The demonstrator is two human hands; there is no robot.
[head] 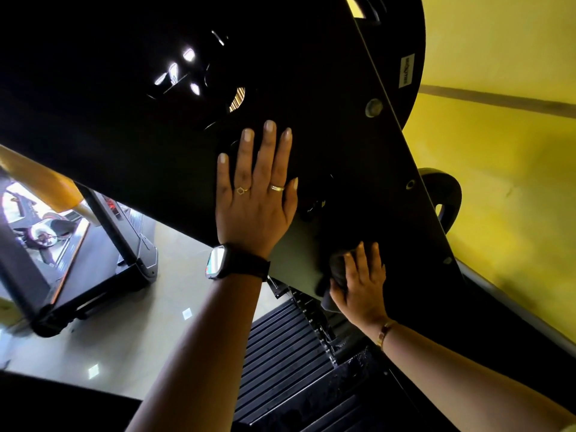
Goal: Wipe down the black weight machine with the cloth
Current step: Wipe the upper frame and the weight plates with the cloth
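Both hands are set against the machine (pixel 327 135), whose black panel fills the upper view. The left hand (pixel 255 198) is laid flat on the panel's middle, fingers straight and spread, probably so that the body is braced during the reach. The cloth (pixel 336 272), dark and bunched, is pressed against the panel's lower part by the right hand (pixel 358 285), whose fingers are curled over it, so that wiping pressure can be applied. Weight plates (pixel 280 344) are stacked below the panel.
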